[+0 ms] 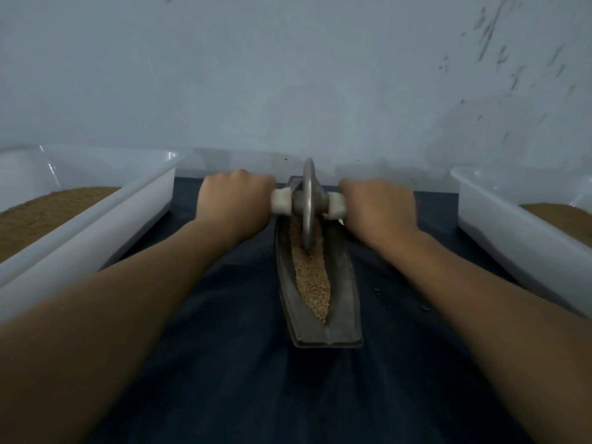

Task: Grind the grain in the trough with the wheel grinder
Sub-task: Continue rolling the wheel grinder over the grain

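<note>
While both forearms stretch forward, the left hand [235,200] is curled over the left end of the white handle [282,201] and the right hand [378,205] is curled over the right end, each gripping it knuckles up. Between them the wheel [309,203] stands upright on its edge, a grey metal disc with the handle passing through its hub. Its lower rim is sunk into the grain [314,283] in the far part of the trough [342,283].

That trough is long, narrow and grey, shaped like a boat, and it points straight away from the person, midway between the two arms. It rests on a dark blue cloth [256,363] that covers the worktop. Pale tan grain fills its groove from under the wheel down to a point close to the near end, where a short stretch of groove shows bare.

On each side sits a white plastic tub, both apart from the trough. The left tub [96,225] runs at an angle beside the left arm and holds brown powder [48,209]. The right tub [512,238], cut off by the edge of view, holds the same brown stuff. A few pale specks [424,307] lie on the cloth between the trough and the right arm. Behind everything rises a pale blue-grey wall [288,75], with dark marks toward its upper right
</note>
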A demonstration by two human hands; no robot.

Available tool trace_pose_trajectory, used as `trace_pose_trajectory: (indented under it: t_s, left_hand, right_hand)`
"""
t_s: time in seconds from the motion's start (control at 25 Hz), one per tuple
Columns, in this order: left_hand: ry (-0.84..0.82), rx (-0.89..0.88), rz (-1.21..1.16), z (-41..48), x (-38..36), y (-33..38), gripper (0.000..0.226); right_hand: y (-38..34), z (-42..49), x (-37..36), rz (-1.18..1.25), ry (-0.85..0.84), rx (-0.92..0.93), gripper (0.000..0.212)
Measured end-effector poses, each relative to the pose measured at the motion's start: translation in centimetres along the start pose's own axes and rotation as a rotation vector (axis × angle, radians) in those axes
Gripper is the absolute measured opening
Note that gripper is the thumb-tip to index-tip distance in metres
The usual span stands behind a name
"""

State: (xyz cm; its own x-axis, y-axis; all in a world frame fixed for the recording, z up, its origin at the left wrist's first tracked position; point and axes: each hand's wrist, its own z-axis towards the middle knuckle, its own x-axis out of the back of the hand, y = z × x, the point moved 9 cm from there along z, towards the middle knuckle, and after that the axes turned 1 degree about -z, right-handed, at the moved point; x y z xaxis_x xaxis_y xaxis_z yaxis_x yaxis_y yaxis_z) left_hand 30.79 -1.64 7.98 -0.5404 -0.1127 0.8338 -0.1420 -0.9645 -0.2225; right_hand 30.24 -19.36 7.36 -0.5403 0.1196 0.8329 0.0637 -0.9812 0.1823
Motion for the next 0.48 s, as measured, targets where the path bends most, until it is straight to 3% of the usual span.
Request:
trace_pose_trajectory:
  t_s: [0.08, 0.16, 0.24, 0.32, 0.48]
  left_hand:
    - [-0.11, 0.046, -0.1, 0.8, -1.5, -0.5, 0.009]
    - [-0.089, -0.039, -0.085, -1.1, -1.1, -0.8, 0.006]
    - [0.178, -0.204, 0.008, -4.3, 1.5, -0.5, 0.017]
    - [0.384, -0.314, 0.011, -6.0, 3.8, 0.0, 0.015]
    - [0.122, -0.084, 0.036, -1.7, 0.4, 0.5, 0.011]
  right_hand:
    - [-0.8, 2.0, 0.0, 0.002, -0.101, 0.04, 0.017]
    - [-0.9, 0.5, 0.9, -0.013, -0.079, 0.168, 0.015]
    - [-0.4, -3.3, 2.3, -0.027, 0.078, 0.245, 0.027]
    - [0.4, -6.3, 3.0, 0.054, 0.188, 0.23, 0.033]
    - [0.3, -2.2, 0.9, -0.043, 0.07, 0.064, 0.017]
